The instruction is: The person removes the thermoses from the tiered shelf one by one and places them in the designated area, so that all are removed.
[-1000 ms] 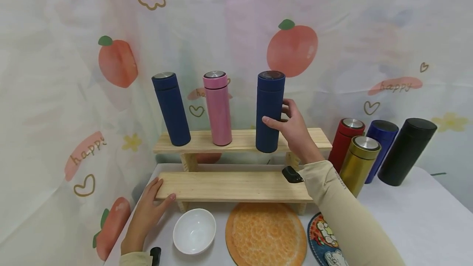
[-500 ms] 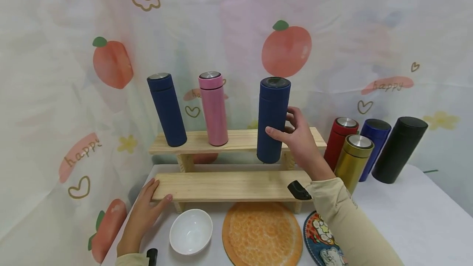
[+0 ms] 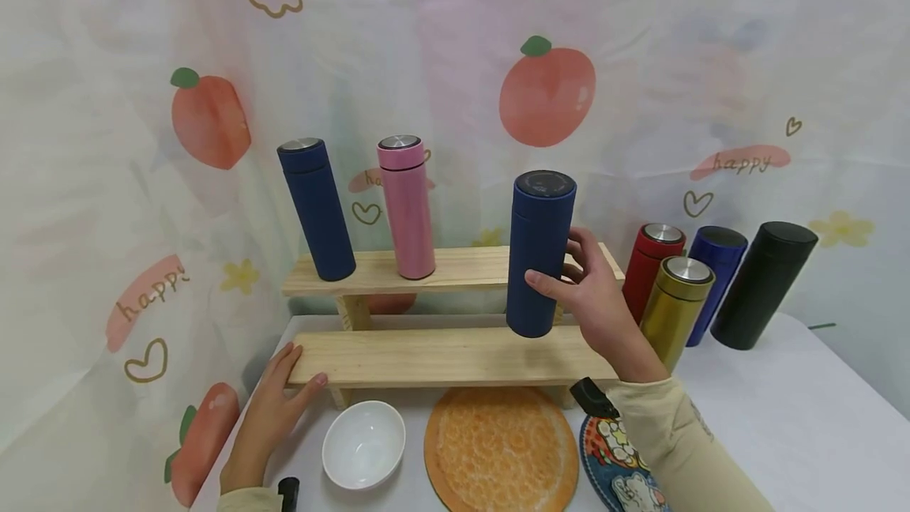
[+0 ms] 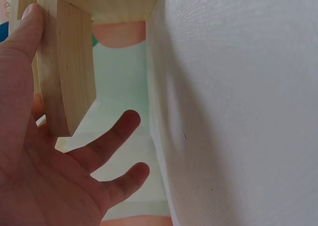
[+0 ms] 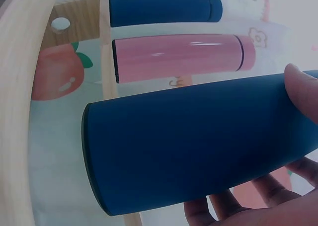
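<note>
My right hand (image 3: pixel 604 306) grips a dark blue thermos bottle (image 3: pixel 536 259) round its side, thumb in front, fingers behind. The thermos hangs almost upright before the upper shelf (image 3: pixel 462 263), its base over the lower shelf's back part. In the right wrist view the same thermos (image 5: pixel 198 141) spans the picture. My left hand (image 3: pixel 273 405) holds the left end of the lower shelf (image 3: pixel 441 355) of a two-tier wooden stand. In the left wrist view its ring and little fingers stretch free below the board (image 4: pixel 64 67). Another blue thermos (image 3: pixel 317 212) and a pink thermos (image 3: pixel 407 208) stand on the upper shelf.
Red (image 3: pixel 650 267), gold (image 3: pixel 675 310), blue (image 3: pixel 714 279) and black (image 3: pixel 764 283) thermoses stand right of the stand. In front lie a white bowl (image 3: pixel 364 445), a round orange mat (image 3: pixel 501 449) and a patterned blue mat (image 3: pixel 622 464). A printed curtain hangs behind.
My right hand has brought the blue thermos off the upper shelf, forward, down and slightly right. My left hand keeps its place on the lower shelf, and the head view has shifted slightly.
</note>
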Motion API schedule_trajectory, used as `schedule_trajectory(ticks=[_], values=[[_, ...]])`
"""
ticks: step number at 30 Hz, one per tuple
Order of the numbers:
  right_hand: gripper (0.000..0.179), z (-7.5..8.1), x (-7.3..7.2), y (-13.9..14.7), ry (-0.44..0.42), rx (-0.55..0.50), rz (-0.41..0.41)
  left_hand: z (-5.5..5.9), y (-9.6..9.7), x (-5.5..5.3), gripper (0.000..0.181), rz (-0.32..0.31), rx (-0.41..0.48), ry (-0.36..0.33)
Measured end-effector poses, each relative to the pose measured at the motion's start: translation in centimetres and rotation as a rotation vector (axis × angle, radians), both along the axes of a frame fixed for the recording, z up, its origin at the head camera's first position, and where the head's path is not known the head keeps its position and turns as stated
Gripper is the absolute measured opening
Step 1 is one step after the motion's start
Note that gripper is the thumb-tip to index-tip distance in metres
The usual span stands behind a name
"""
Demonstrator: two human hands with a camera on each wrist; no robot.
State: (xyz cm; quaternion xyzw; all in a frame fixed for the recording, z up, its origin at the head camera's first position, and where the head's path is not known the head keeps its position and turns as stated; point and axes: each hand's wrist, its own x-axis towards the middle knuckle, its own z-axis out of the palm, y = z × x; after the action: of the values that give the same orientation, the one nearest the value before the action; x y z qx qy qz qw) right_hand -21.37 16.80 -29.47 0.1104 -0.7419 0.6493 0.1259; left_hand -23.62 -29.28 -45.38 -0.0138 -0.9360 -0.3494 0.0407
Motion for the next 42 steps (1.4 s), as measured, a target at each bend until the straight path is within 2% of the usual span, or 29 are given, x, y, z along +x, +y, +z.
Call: schedule_trajectory(ticks=[10,19,25,31,39,42], values=[[0.078,-1.4,1.5,1.4,-0.014,0.030,-0.041,-0.1,-0.1,-0.1,0.095,0.003,0.001,0.005],[0.071,-2.2,3.0,2.5,0.001,-0.032,-0.049,-0.2,-0.6,0.1,0.088,-0.020,0.005,0.085],[0.068,-2.6,4.0,3.6,-0.008,-0.021,-0.087,0.0,-0.5,0.1,0.089,-0.021,0.005,0.071],[0.075,-3.5,4.8,5.2,-0.049,0.006,-0.130,0.2,-0.3,0.1,0.090,-0.017,-0.008,0.051],[0.076,-4.3,5.9,7.3,-0.048,-0.043,-0.175,0.4,0.1,-0.1,0.095,-0.005,-0.015,-0.022],[0.077,-4.3,6.3,8.1,-0.042,-0.061,-0.190,0.4,0.2,0.0,0.096,-0.007,-0.017,-0.030]])
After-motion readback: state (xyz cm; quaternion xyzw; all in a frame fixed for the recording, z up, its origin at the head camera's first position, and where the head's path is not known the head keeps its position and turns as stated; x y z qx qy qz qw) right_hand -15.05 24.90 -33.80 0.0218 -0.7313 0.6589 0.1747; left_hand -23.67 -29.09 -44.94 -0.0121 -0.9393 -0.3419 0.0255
